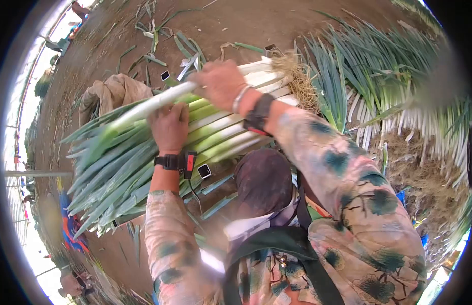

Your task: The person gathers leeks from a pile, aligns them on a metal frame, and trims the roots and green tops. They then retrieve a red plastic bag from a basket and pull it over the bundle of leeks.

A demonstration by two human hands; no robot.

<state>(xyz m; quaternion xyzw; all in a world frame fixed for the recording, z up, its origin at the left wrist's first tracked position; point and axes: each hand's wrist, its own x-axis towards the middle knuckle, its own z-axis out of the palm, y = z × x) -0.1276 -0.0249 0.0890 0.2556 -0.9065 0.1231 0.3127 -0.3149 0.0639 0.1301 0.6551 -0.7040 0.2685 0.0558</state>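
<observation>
Pale-sleeved arms [348,175] reach forward, hands [221,85] at a white stalk [160,100].

A dirt-floored farm shed [261,23], leeks [383,66] heaped across it.

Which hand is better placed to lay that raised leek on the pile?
Probably the right hand: it already grips the leek by its white stalk, over the pile. The left hand is nearer the green leaves, so it seems better placed for steadying.
</observation>
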